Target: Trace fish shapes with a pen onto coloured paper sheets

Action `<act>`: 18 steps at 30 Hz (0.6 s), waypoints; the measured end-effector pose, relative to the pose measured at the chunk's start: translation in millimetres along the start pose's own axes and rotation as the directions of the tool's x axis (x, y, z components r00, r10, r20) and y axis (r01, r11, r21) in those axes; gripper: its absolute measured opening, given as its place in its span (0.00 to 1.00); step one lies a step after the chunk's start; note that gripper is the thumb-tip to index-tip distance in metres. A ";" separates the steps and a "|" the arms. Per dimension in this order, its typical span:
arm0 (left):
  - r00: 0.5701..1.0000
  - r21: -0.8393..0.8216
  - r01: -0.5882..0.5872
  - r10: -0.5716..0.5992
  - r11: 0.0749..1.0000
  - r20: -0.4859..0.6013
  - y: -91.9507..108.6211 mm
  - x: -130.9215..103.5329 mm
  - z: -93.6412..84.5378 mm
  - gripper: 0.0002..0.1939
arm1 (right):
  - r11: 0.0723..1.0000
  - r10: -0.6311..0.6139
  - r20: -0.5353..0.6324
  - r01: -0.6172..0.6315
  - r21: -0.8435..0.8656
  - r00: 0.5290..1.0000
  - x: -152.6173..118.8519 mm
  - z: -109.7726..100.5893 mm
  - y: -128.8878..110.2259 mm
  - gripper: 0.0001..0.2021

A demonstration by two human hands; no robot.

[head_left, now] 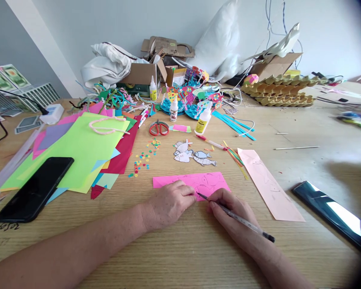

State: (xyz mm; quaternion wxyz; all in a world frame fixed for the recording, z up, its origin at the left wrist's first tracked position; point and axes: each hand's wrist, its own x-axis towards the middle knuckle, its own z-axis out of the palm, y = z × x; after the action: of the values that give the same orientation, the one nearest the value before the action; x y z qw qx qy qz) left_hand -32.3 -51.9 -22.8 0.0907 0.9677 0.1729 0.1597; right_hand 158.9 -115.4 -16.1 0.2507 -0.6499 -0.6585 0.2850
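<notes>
A bright pink paper strip (210,179) lies in front of me with fish-like outlines drawn on it in dark lines. My left hand (173,201) rests on its near edge, fingers bent and pressed together, holding the strip against the table; what lies under the fingertips is hidden. Between the fingers of my right hand (233,208) is a pen (243,221) with a clear barrel and dark end cap. The pen's tip touches the pink strip close to my left fingertips. Just beyond the strip lie several cut-out paper fish (183,155), white and bluish grey.
Coloured paper sheets (78,148) and a black phone (33,188) lie left. Red-handled scissors (159,128), a glue bottle (203,120) and confetti dots (142,160) sit ahead. On the right are a pale pink strip (267,186) and a shiny dark object (331,212). Egg trays (279,91) stand behind.
</notes>
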 end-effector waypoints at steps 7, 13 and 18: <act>1.000 0.003 0.000 0.000 1.000 0.002 0.1 0.3 -0.4 0.10 | 1.000 -0.007 -0.014 0.007 -0.004 1.000 -0.5 -0.6 0.2 0.05; 1.000 0.020 0.000 0.000 1.000 0.007 -1.1 -0.6 3.1 0.10 | 1.000 -0.008 -0.019 0.008 -0.012 1.000 -0.2 -0.4 -0.9 0.05; 1.000 0.023 -0.002 0.001 1.000 0.012 -1.2 -0.8 2.8 0.10 | 1.000 -0.007 0.002 0.007 0.013 1.000 -0.1 -0.9 -1.9 0.05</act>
State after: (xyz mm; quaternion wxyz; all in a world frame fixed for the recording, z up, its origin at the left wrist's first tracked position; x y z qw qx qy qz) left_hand -32.4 -51.5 -25.9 0.0805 0.9697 0.1735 0.1519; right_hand 158.2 -115.4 -14.2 0.2552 -0.6456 -0.6592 0.2890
